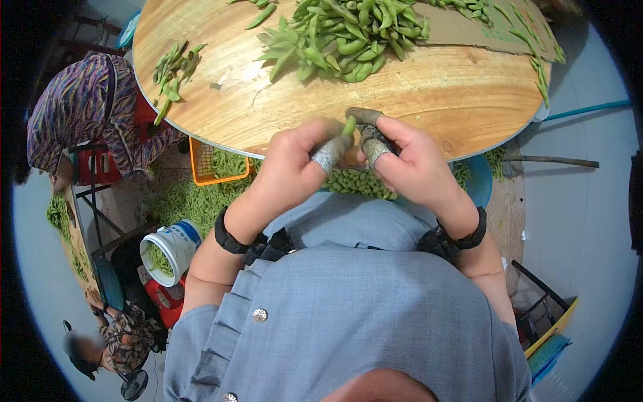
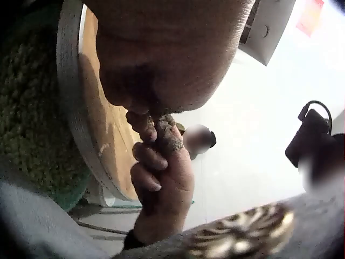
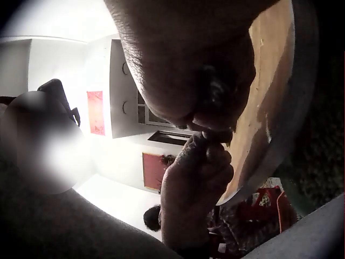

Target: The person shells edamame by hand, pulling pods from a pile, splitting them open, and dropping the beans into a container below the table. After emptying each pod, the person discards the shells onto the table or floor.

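In the head view a green pod (image 1: 349, 126) stands up between the thumb and fingers of the left hand (image 1: 298, 157), which pinches it above the table's near edge. The right hand (image 1: 416, 159) is close beside it, its fingers curled; whether it holds anything is hidden. Grey, worn wrapping covers the thumbs and some fingertips. The left wrist view shows the right hand (image 2: 164, 183) meeting the left hand (image 2: 161, 59) at the fingertips. In the right wrist view the left hand (image 3: 194, 189) lies against the right hand (image 3: 188, 65); the pod cannot be made out there.
A large pod pile (image 1: 348, 37) lies on the round wooden table (image 1: 221, 120), with a smaller heap (image 1: 175, 70) at left and cardboard (image 1: 462, 30) at right. Below are shelled beans (image 1: 362, 183), an orange basket (image 1: 222, 178) and a white bucket (image 1: 182, 236). Two people are at the left.
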`<move>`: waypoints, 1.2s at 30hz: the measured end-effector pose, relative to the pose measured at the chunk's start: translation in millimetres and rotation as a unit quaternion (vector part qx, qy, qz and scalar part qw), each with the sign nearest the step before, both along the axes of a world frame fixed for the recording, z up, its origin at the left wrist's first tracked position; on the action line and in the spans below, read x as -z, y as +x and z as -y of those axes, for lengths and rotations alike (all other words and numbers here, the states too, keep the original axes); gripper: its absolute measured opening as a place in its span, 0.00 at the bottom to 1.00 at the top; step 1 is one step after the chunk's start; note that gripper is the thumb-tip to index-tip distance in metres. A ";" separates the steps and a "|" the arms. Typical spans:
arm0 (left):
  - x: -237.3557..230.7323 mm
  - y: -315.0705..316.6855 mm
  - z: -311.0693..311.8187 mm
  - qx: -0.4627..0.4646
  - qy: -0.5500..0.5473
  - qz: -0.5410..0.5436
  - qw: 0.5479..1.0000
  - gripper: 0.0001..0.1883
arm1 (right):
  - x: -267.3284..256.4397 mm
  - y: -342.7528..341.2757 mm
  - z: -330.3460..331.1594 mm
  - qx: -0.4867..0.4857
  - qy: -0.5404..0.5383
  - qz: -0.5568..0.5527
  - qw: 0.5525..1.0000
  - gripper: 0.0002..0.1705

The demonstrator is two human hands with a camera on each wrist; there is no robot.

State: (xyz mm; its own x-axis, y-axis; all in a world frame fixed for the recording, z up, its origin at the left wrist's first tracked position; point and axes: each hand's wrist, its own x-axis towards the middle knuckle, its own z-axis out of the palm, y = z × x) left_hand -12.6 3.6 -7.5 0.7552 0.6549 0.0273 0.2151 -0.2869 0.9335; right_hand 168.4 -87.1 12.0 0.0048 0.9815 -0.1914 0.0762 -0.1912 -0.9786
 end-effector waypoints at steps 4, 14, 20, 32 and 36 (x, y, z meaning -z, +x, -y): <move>-10.1 0.8 1.6 0.049 0.215 -0.078 0.972 0.07 | 7.4 0.6 0.9 0.000 -0.094 -0.121 0.988 0.21; -0.2 6.8 3.0 0.034 0.087 -0.013 0.996 0.09 | 7.0 3.5 6.1 0.037 -0.135 -0.247 0.959 0.15; -7.2 20.2 11.4 -0.008 0.485 -0.137 0.863 0.08 | -6.6 -2.9 2.5 0.044 -0.090 -0.105 0.989 0.18; -15.0 15.1 5.5 -0.004 -0.381 0.013 0.925 0.08 | 0.9 14.3 20.4 0.049 -0.077 -0.103 0.991 0.21; -7.8 15.4 9.9 0.051 0.074 -0.057 0.994 0.10 | 12.8 7.8 19.1 0.104 0.029 0.028 0.994 0.13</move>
State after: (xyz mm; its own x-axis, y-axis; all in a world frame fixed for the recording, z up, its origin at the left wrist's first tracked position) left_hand 2.8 -6.3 0.3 0.8213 0.5699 0.0272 0.2805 -0.4448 0.8506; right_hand 176.2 -106.2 -0.8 0.2171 0.9677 -0.1283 0.0950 -0.1517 -0.9838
